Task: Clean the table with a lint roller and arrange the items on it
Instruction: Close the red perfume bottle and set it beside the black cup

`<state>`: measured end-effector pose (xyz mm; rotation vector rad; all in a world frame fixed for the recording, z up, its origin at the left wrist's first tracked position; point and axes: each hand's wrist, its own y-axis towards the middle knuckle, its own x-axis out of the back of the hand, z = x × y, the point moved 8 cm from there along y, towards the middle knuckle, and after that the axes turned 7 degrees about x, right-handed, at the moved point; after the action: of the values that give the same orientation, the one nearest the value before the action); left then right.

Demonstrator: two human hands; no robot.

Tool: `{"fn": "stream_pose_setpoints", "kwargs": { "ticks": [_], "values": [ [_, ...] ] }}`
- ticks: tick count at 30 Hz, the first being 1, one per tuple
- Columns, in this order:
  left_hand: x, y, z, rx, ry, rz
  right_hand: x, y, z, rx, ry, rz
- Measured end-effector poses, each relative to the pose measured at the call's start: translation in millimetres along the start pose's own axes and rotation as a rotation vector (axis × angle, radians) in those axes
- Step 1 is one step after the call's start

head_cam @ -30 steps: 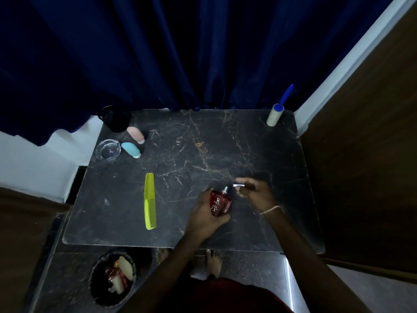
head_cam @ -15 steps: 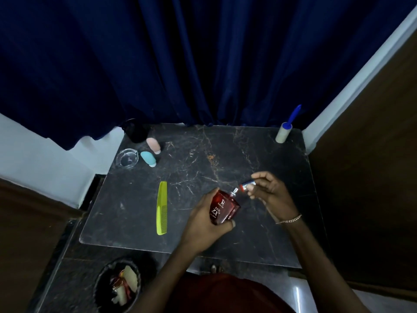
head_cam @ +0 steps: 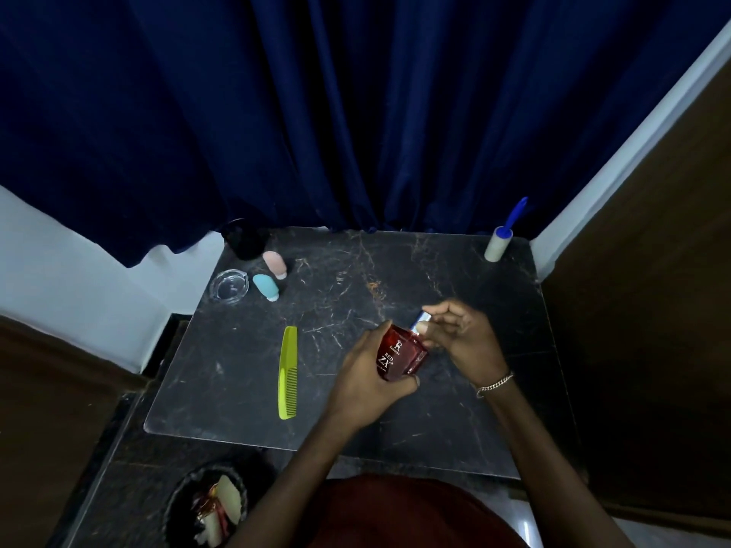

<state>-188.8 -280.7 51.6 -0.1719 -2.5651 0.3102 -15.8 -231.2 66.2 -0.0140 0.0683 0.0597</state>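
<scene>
Item 1, counter point(head_cam: 245, 393): dark marble slab, all four edges in my view; its far edge meets the blue curtain point(head_cam: 356, 112), its right edge runs just beside a brown panel. I see bare surface across the middle, the near left and the right side

Item 2, red perfume bottle point(head_cam: 399, 352): held tilted above the counter's centre-right. My left hand point(head_cam: 366, 383) has its grip wrapped round the body; my right hand point(head_cam: 461, 336) has its grip pinching the silver cap point(head_cam: 420, 320) at the neck. Whether the cap is seated I cannot tell

Item 3, lint roller point(head_cam: 499, 243): upright at the far right corner, blue handle up, well apart from both hands

Item 4, green comb point(head_cam: 288, 373): flat, left of centre, lying roughly front to back

Item 5, far left corner: glass dish point(head_cam: 229, 285), blue tube point(head_cam: 266, 287), pink tube point(head_cam: 275, 265), and a black object point(head_cam: 245, 243) too dark to identify

Item 6, bin point(head_cam: 205, 508) on the floor below the near edge, contents unclear, cut off by the frame
</scene>
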Motion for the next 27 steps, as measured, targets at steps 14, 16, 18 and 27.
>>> {"fn": "stream_pose_setpoints", "kwargs": {
  "ticks": [14,16,18,27],
  "values": [
    [18,13,-9,-0.037,-0.083,-0.116,-29,13,17,0.04,-0.043,-0.01],
    [25,16,-10,-0.049,-0.105,-0.147,-37,15,18,0.026,-0.017,0.024],
    [32,19,-13,-0.069,-0.136,-0.184,-48,11,15,-0.002,-0.011,0.052],
    [39,29,-3,-0.128,-0.114,-0.175,-77,3,-10,-0.179,0.031,0.074]
  ]
}}
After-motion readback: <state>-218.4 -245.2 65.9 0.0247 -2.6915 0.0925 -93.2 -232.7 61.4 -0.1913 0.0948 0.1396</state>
